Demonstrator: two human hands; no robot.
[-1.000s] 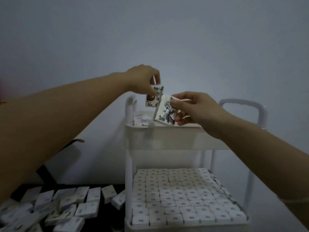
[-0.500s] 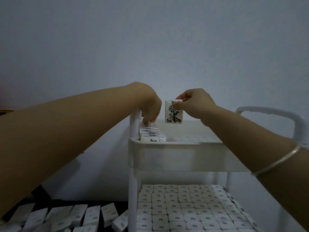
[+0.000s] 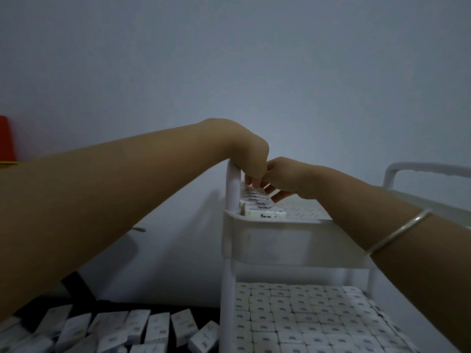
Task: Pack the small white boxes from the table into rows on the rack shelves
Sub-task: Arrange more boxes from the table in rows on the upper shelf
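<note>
A grey wall [image 3: 254, 59] filled the view behind both hands. Directly under them stood the white rack [image 3: 267, 240], its corner post [image 3: 233, 189] rising just left of the left hand [image 3: 251, 159] and its handle [image 3: 428, 168] well off to the right of the right hand [image 3: 283, 178]. Far below the hands, the lower shelf [image 3: 230, 350] was packed with tight rows of shelved boxes [image 3: 305, 317]. Down and to the left of the hands, loose boxes [image 3: 158, 327] lay jumbled on the dark table [image 3: 183, 308].

On the perforated top shelf [image 3: 305, 212], a short row of boxes [image 3: 260, 208] ran along the left edge, from just below the hands toward the camera. The left hand bent down over the far end of that row, fingertips [image 3: 251, 180] touching or nearly touching it; whether they gripped anything could not be told. The right hand met it knuckle to knuckle, fingers curled narrowly around a small white box [image 3: 270, 191], of which only a pale sliver showed, held just beside the row's far end. A thin silver bangle [image 3: 397, 231] circled the right forearm. A red object [image 3: 6, 138] sat far left of the hands.
</note>
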